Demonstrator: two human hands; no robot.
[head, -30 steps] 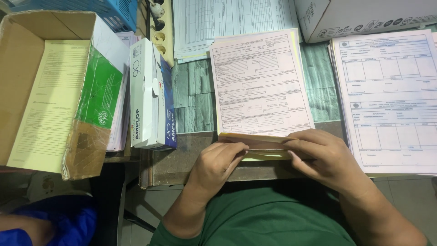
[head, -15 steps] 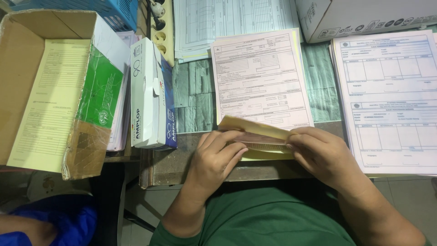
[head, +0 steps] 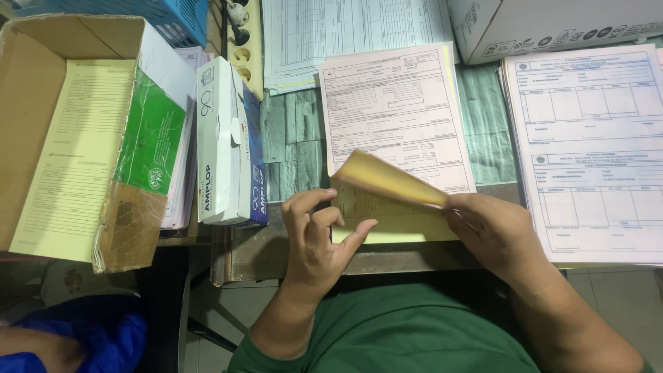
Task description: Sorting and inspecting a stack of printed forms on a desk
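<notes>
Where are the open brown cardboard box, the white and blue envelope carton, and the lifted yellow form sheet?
open brown cardboard box (head: 24,131), head view, left inner wall.
white and blue envelope carton (head: 222,148), head view, white top face.
lifted yellow form sheet (head: 387,181), head view, raised underside.

Open carton (head: 27,90): left of frame, brown cardboard, one flap taped green, yellow sheets inside.
Envelope box (head: 231,145): left of centre, long, white and blue, lying flat.
Blue box (head: 173,17): upper left edge.
White carton (head: 545,24): upper right corner, black markings along its side.
</notes>
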